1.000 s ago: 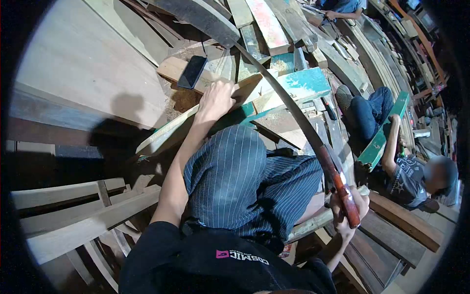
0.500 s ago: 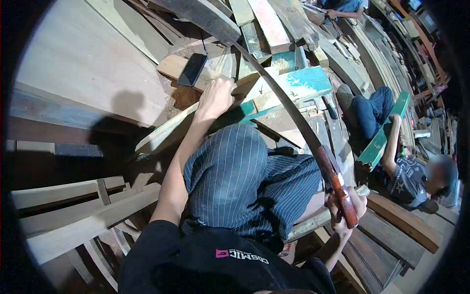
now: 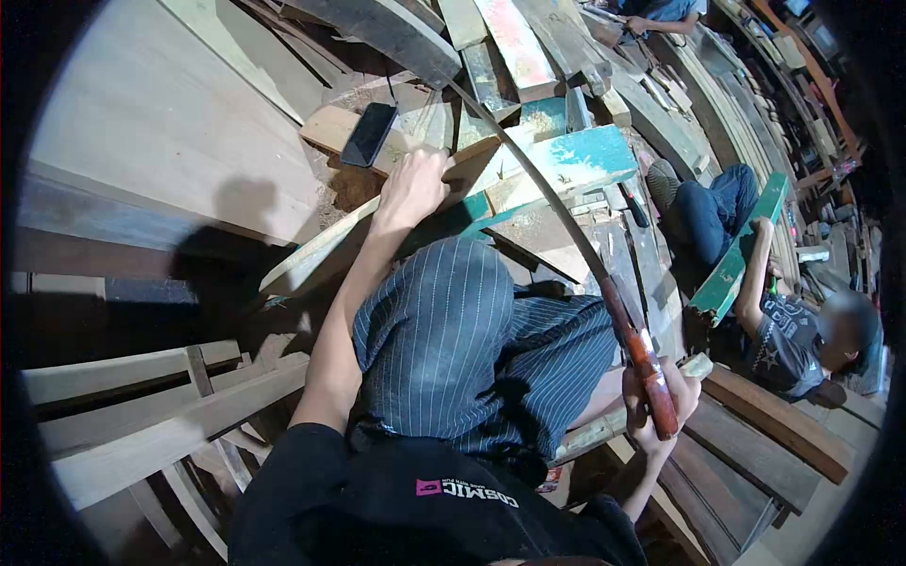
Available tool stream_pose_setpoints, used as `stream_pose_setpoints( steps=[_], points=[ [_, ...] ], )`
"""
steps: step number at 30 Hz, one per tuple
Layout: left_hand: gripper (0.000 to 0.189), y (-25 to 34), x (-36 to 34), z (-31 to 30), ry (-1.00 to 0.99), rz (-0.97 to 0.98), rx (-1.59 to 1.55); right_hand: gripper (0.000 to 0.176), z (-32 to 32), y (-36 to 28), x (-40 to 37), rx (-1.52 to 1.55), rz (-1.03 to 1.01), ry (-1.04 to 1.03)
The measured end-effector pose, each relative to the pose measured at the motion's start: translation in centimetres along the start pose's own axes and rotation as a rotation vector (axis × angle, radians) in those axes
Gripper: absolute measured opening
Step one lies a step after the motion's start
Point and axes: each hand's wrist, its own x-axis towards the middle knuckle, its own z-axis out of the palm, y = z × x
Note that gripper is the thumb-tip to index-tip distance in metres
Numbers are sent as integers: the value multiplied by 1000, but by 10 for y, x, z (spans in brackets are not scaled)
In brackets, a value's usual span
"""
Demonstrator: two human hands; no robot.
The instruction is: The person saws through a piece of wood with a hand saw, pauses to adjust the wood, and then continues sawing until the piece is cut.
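Note:
My right hand (image 3: 662, 404) is closed round the reddish-brown wooden handle of a long curved blade (image 3: 557, 206). The blade reaches up and left over the boards, its far end beside a dark beam. My left hand (image 3: 413, 189) is closed on the upper edge of a long pale board (image 3: 326, 253), which slants beside my raised knee. Just right of that hand, the blade crosses above a wood piece with turquoise paint (image 3: 595, 156).
A black phone (image 3: 369, 134) lies on wood above my left hand. Another person (image 3: 722, 212) sits at the right, holding a green board (image 3: 746, 259). A second person's arm (image 3: 661, 25) shows at the top. Slatted wood (image 3: 179, 415) stands lower left.
My right hand and the blade's handle have shifted slightly left. The blade's tilt has changed a little. My left hand stays on the board, nearly unmoved.

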Motion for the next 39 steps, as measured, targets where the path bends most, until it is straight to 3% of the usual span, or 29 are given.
stream_pose_setpoints(
  steps=[2, 4, 6, 10, 16, 20, 22, 23, 24, 28, 30, 33, 34, 36, 39],
  points=[
    [23, -1, 0, 0, -10, 12, 0, 39, 0, 3, -3, -59, 93, -46],
    [26, -4, 1, 0, -34, 34, -5, 26, 19, 3, 6, -78, -206, 254],
    [29, -3, -1, -1, -15, 52, -14, 27, 24, 0, 0, -79, -213, 271],
    [41, -4, 0, 1, -29, 29, -45, 28, 24, -2, -9, 64, 45, 59],
    [38, -12, 1, 2, -28, 91, -52, 26, 34, -8, 2, -78, -148, 185],
    [36, -12, 2, -3, -108, 57, -81, 23, 24, -8, 11, 126, 40, -12],
    [35, -8, 4, -10, -137, 51, -88, 22, 24, -19, 14, 50, -46, 110],
    [32, -16, 5, 0, -2, 155, -136, 21, 24, -25, 16, 33, -54, 130],
    [32, -16, 6, -1, -21, 147, -123, 20, 23, -31, 17, 16, -62, 151],
    [28, -16, 8, -3, -77, 100, -136, 16, 12, -51, 23, 43, -8, 95],
    [27, -14, 2, -1, -54, 125, -135, 16, 0, -58, 26, 137, 128, 66],
    [22, -12, -1, 2, -107, 83, -154, 13, -16, -78, 37, 132, 73, 41],
    [20, -10, -3, 3, -139, 56, -165, 12, -17, -76, 40, -3, -17, 52],
    [13, 4, -13, 13, -149, 73, 59, 12, -10, -78, 55, 100, -63, -40],
    [10, 9, -27, 8, 51, 158, 69, 14, 10, -80, 82, 192, -131, -128]
  ],
)
